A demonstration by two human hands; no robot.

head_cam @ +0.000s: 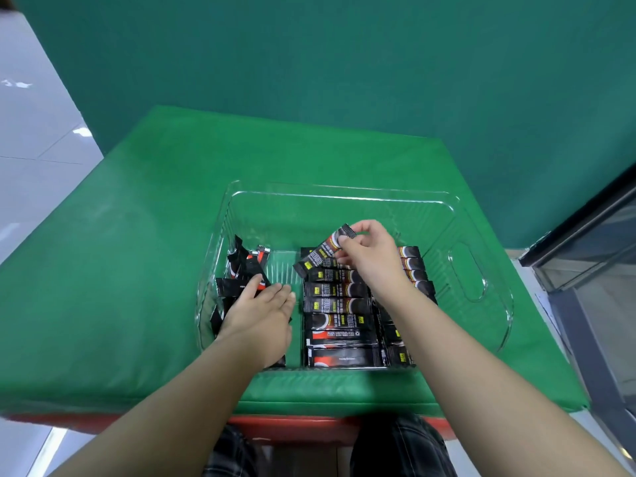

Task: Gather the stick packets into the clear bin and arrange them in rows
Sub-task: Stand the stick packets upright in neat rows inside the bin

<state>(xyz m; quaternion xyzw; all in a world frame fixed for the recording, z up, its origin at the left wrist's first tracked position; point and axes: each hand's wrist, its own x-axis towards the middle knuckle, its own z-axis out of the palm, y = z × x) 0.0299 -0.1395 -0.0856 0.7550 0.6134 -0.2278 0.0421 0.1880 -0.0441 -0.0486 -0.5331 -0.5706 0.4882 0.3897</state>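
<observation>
The right hand point(370, 254) pinched one packet point(325, 249) by its end, tilted above the row point(339, 311) stacked beneath it. The left hand point(263, 311) lay flat, fingers spread, on the loose pile point(241, 270). Both were inside the bin point(475, 270), on a green pad point(120, 253).

A table covered with a bright green padded mat point(144, 256) fills the middle of the view. A red edge point(296, 426) shows under the mat's near side. Behind the table stands a darker teal-green wall point(344, 63). To the left lies a glossy pale tiled floor point(31, 139) with light reflections. At the far right is a dark-framed glass panel point(592, 249). Dark plaid trousers point(395, 449) appear at the bottom edge.
</observation>
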